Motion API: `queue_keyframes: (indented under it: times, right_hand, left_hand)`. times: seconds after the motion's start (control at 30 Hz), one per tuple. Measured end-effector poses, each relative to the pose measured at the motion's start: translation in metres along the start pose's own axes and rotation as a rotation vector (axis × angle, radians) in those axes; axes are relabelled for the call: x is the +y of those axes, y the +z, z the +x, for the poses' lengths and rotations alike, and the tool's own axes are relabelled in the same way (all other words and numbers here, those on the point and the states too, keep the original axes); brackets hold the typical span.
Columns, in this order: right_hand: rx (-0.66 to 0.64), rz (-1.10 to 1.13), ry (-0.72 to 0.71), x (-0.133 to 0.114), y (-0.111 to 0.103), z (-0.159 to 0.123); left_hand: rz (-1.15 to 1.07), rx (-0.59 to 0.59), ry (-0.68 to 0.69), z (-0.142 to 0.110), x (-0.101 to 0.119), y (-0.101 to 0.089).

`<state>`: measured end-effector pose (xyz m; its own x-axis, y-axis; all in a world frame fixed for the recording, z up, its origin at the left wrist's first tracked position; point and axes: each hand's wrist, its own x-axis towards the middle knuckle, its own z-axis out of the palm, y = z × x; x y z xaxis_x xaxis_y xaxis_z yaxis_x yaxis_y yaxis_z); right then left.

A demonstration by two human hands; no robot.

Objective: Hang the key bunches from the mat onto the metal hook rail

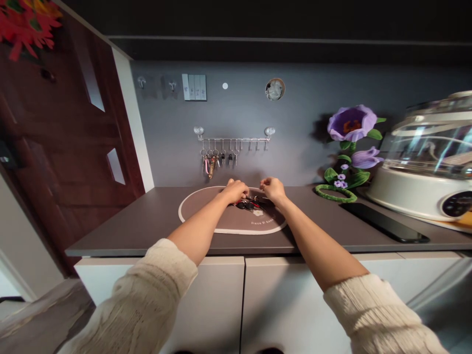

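Note:
A bunch of keys point(248, 203), dark with bits of red, lies on a brown oval mat point(199, 211) with a pale rim. My left hand point(236, 191) is at the left side of the bunch, its fingers curled down; whatever they grip is hidden. Just right of the keys, my right hand point(273, 191) is raised a little over the mat with thumb and fingers pinched together. What sits in that pinch is too small to tell. On the wall behind, a clear hook rail point(234, 139) carries several hanging keys point(211, 164), mostly on its left half.
To the right stand a purple knitted flower point(352, 123) with a green ring base, a black phone point(385, 222) lying flat, and a white appliance point(413, 191) with a clear cover. A dark overhead cabinet point(258, 24) spans the top. A wooden door point(73, 137) is at left.

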<state>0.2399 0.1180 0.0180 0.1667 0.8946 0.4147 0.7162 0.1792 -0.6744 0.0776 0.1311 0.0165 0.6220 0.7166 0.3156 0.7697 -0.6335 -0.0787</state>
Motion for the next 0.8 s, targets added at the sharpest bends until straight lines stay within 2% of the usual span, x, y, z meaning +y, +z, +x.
queue_keyframes:
  times: [0.33, 0.8]
  right_hand:
    - [-0.013, 0.025, -0.069, 0.003, 0.004, -0.001]
    - [-0.047, -0.001, -0.083, -0.004, 0.003, -0.008]
  left_hand:
    - [-0.002, 0.071, -0.010, -0.008, -0.003, -0.008]
    - [0.003, 0.179, -0.050, -0.018, -0.004, -0.024]
